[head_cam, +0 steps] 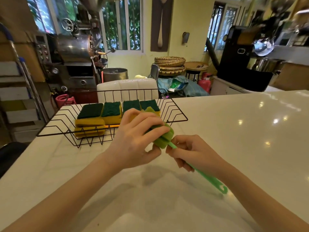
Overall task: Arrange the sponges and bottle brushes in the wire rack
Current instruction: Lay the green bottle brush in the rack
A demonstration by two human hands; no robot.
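Your white table (234,131) carries the black wire rack (177,114) at its far left edge. Inside the rack, four green-topped yellow sponges (111,109) stand in a row along the back, with more yellow sponges (90,124) stacked at the front left. You hold the green bottle brush (164,139) above the table, just beside the rack: your left hand (135,141) wraps around its foam head, and your right hand (189,151) closes around the thin handle.
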